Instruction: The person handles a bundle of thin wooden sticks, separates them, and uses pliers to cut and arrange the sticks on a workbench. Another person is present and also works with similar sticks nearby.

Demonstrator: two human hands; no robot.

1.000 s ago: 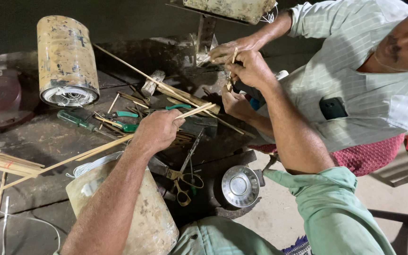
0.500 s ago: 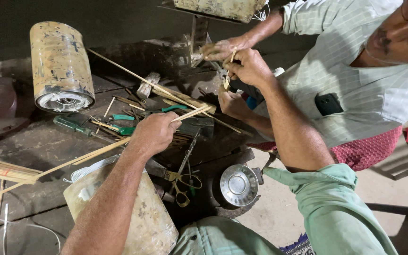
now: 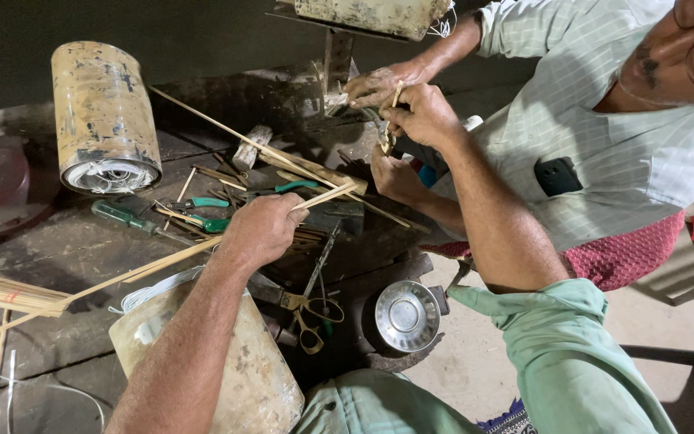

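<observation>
At frame centre the left hand (image 3: 260, 231) is clenched around long bamboo sticks (image 3: 150, 267) running toward the lower left. Upper centre, the right hand (image 3: 421, 112) pinches a short bamboo strip (image 3: 395, 95), touching a co-worker's hand (image 3: 379, 83).

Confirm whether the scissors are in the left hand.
No: the scissors lie on the bench, while the left hand grips long bamboo strips.

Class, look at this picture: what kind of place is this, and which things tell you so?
Probably a small craft workshop: a worn, dark workbench strewn with bamboo strips, green-handled pliers, scissors and a grimy spool.
</observation>
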